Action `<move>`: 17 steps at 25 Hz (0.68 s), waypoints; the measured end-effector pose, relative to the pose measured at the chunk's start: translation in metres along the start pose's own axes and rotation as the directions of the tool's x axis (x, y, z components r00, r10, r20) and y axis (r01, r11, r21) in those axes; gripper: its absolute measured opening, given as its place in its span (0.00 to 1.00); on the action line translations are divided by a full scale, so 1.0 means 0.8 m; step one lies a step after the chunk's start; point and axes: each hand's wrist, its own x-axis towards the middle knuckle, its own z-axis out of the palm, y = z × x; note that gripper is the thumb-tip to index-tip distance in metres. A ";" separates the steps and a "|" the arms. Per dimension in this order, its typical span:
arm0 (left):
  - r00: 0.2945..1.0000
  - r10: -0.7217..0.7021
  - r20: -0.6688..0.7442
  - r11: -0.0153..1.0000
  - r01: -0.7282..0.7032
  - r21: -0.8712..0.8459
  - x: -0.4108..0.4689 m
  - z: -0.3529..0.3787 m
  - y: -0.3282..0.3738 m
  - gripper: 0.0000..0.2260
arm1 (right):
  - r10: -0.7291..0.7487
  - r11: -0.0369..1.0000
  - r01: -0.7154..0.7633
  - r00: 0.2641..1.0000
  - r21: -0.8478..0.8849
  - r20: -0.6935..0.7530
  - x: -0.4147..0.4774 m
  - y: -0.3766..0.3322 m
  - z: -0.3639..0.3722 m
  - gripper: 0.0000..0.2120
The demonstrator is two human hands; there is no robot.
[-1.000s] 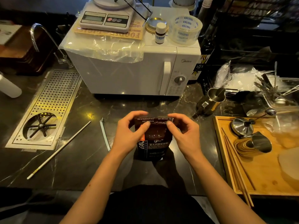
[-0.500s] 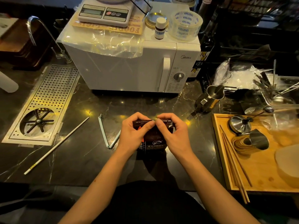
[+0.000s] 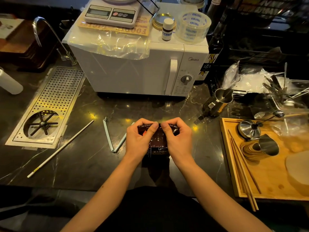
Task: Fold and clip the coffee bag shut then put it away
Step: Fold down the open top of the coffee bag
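A dark brown coffee bag (image 3: 158,144) stands on the black marble counter (image 3: 93,161) in front of me. Its top is rolled down into a flat fold. My left hand (image 3: 139,141) pinches the left part of that fold, and my right hand (image 3: 178,142) pinches the right part; the thumbs almost meet at the middle. A pale blue bag clip (image 3: 111,136) lies hinged wide apart in a V on the counter, just left of my left hand. Both hands hide most of the bag's upper face.
A white microwave (image 3: 138,67) stands behind the bag, with a scale, tape roll and small bottle on top. A steel drip tray (image 3: 50,104) and a thin white stick (image 3: 60,149) lie at left. At right are a steel pitcher (image 3: 220,101) and a wooden tray (image 3: 267,190) of tools.
Both hands have rolled the bag's top further down, so the bag stands shorter. The hands have drawn closer together, and the clip's second arm now shows beside my left hand.
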 end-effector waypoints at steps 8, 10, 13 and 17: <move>0.997 -0.048 -0.064 0.996 0.044 -0.073 0.013 0.007 0.000 0.04 | 0.121 0.984 -0.102 0.985 0.147 -0.127 0.014 0.005 0.006 0.04; 0.997 -0.065 -0.047 0.995 0.061 -0.074 0.016 0.006 0.002 0.06 | 0.127 0.982 -0.113 0.988 0.149 -0.090 0.016 0.007 0.005 0.04; 0.995 -0.098 0.004 0.992 0.098 -0.082 0.021 0.002 0.004 0.09 | 0.127 0.985 -0.121 0.991 0.121 -0.044 0.021 0.010 0.003 0.07; 0.992 -0.121 0.031 0.992 0.122 -0.043 0.025 0.001 0.003 0.11 | 0.143 0.983 -0.139 0.989 0.120 -0.023 0.024 0.011 0.003 0.10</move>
